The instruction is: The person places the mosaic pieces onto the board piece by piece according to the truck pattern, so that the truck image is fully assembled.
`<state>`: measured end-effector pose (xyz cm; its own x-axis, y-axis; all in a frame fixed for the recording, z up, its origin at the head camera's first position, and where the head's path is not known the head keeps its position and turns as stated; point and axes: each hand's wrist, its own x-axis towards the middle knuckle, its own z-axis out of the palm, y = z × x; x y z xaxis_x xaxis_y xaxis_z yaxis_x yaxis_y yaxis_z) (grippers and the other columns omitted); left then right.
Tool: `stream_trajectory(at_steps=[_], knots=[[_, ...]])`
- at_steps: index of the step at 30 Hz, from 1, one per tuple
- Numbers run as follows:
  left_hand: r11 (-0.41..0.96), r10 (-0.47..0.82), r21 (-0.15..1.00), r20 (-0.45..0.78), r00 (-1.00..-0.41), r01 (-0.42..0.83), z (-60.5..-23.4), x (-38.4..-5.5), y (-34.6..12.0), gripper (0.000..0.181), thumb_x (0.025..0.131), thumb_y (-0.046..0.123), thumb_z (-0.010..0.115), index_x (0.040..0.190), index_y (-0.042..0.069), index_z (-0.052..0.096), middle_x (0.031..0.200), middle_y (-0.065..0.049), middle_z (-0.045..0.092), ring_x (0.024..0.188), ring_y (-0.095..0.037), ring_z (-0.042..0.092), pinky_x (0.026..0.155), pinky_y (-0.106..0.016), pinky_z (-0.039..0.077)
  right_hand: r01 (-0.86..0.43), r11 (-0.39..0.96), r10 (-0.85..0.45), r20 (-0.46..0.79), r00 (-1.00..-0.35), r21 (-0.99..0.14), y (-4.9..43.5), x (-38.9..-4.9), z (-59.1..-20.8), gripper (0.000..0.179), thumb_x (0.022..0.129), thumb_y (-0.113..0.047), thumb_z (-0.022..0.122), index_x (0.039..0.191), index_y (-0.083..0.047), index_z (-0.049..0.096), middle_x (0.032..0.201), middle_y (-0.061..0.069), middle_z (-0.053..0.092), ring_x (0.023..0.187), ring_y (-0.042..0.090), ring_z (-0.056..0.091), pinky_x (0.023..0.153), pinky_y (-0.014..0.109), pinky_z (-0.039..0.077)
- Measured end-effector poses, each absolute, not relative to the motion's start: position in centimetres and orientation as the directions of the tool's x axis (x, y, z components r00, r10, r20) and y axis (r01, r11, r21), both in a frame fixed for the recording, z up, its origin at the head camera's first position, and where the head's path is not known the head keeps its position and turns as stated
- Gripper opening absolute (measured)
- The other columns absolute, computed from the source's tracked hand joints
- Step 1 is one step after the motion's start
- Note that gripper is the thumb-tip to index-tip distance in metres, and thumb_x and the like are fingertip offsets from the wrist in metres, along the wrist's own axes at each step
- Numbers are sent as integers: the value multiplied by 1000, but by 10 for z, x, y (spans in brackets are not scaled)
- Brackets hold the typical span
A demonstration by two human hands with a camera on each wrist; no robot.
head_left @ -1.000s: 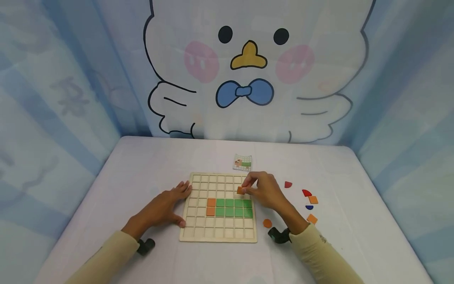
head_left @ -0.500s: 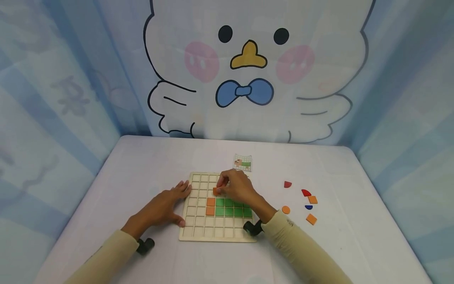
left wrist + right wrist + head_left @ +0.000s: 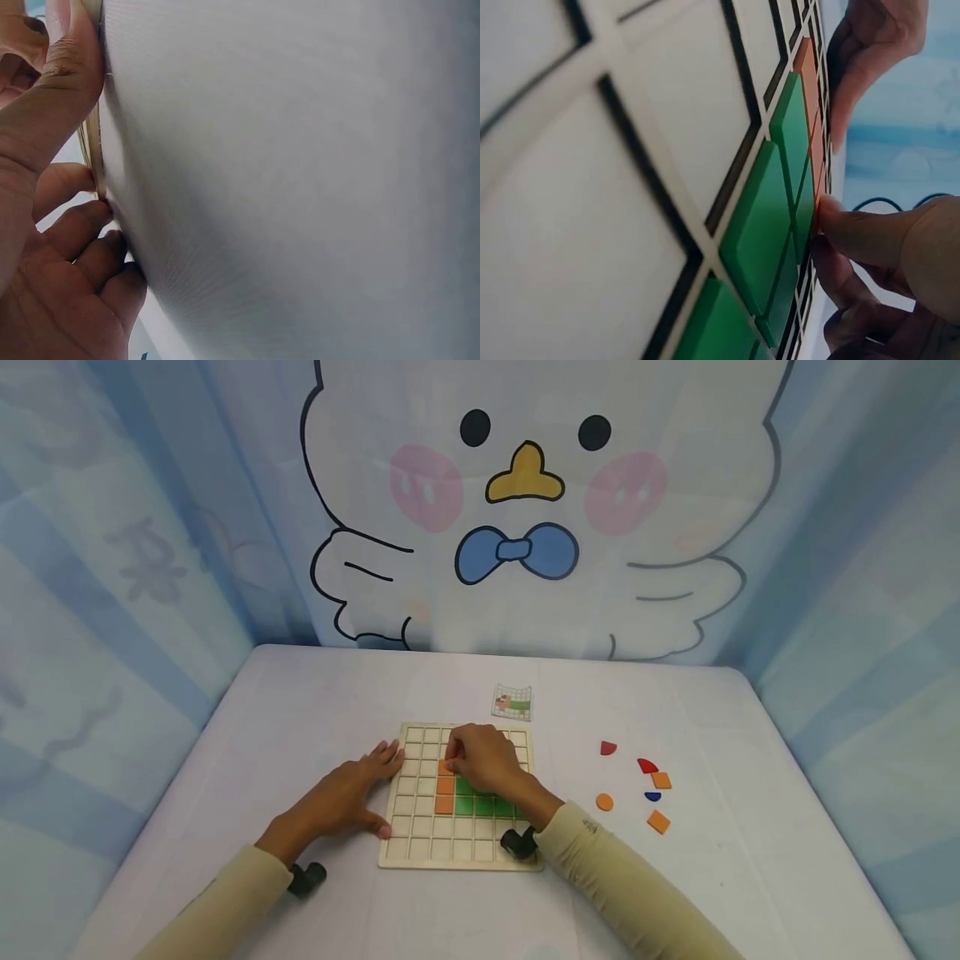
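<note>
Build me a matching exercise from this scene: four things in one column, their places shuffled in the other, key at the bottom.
Things
1. Left hand
2. Right hand
3. Printed card
4. Blue piece

Places
A. Between two loose orange squares
B. Touching the left edge of the grid board
C. On the table, beyond the board's far edge
D. Fingertips at the farthest orange tile on the board

Pairs: 1-B, 2-D, 3-C, 4-A

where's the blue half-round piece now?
In the head view, the flat blue half-round piece lies on the white table right of the pale wooden grid board, just below an orange square piece and right of a flat orange disc.
</note>
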<state>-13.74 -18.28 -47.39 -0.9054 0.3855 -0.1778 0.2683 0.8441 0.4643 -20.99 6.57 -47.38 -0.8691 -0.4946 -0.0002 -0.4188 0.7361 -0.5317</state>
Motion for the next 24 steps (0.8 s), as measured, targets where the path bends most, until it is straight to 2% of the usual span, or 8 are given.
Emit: stream_trajectory(at_steps=[9, 16, 24], knots=[[841, 387, 471, -181, -904, 266, -475, -138, -179, 121, 66, 40, 97, 165, 7, 36, 176, -14, 26, 163, -41, 24, 126, -65, 32, -384, 710, -471, 8, -882, -590, 87, -204, -466, 13, 89, -22, 88, 92, -20, 75, 88, -7, 74, 78, 8, 65, 67, 29, 52], [854, 372, 454, -188, -909, 255, -476, -137, -179, 122, 67, 37, 98, 166, 8, 33, 176, -13, 23, 164, -40, 23, 127, -65, 31, -270, 735, -341, 6, -940, -621, 130, -203, -458, 13, 88, -17, 87, 94, -18, 76, 85, -6, 70, 84, 14, 63, 74, 33, 48], [854, 372, 452, -179, -911, 260, -475, -137, -180, 123, 66, 36, 99, 165, 6, 33, 176, -15, 24, 163, -42, 24, 126, -65, 33, -150, 781, -206, -22, -978, -606, 193, -200, -451, 16, 90, -17, 86, 103, -17, 76, 94, -1, 72, 88, 21, 57, 75, 33, 45]])
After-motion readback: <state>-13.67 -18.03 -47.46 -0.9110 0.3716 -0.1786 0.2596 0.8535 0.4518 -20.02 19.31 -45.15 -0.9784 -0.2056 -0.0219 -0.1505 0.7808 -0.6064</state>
